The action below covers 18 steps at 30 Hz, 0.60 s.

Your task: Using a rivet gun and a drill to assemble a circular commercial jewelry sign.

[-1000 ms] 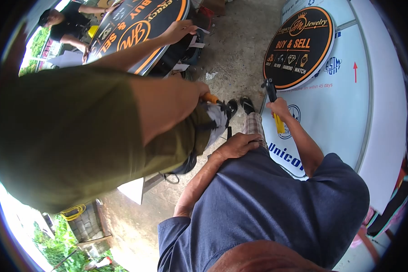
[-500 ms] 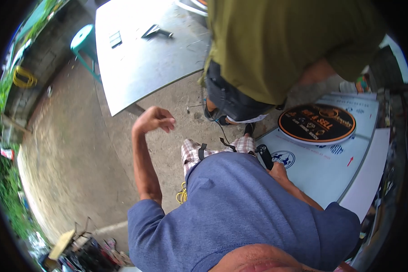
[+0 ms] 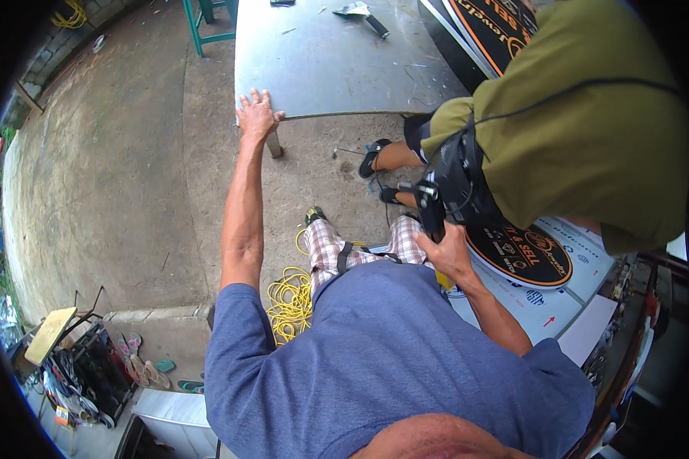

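Observation:
My left hand rests with fingers spread on the near left corner of a grey metal-topped table. My right hand is closed around a black hand tool in front of my right hip; its exact kind does not show. Just right of that hand, a round black sign with an orange rim lies on a pale blue film-covered sheet. A tool with a flat blade and dark handle lies toward the far side of the table.
Close on my right bends a person in an olive shirt, partly covering the signs. Another black and orange sign is beyond the table. Coiled yellow cord lies by my legs. A green stool stands behind the table's left side.
My left hand has gone from raised in the air to flat on the table corner. The black tool in my right hand has come up and forward. My view has shifted.

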Available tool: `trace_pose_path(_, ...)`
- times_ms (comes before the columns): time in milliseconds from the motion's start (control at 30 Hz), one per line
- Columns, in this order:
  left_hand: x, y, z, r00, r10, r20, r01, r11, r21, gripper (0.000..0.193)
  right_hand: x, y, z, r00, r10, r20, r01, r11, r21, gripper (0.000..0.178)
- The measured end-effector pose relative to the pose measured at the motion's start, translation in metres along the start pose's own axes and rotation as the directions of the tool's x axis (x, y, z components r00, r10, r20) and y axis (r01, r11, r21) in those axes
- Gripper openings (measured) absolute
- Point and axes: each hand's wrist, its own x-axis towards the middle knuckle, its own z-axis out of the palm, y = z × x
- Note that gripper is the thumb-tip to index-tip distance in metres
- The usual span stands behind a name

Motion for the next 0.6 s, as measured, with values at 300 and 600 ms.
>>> trace_pose_path(300, -0.002, 0.000, -0.009, 0.998, -0.005, 0.069, 0.008, 0.999, -0.041, 0.089, 0.214, -0.067, -0.021, 0.964, 0.048, 0.263, -0.197, 0.791, 0.579, 0.038)
trace_pose_path(600, 0.005, -0.006, -0.016, 0.983, 0.015, 0.185, 0.002, 0.996, -0.088, 0.086, 0.277, -0.085, -0.062, 0.946, -0.043, 0.323, -0.224, 0.633, 0.741, 0.063)
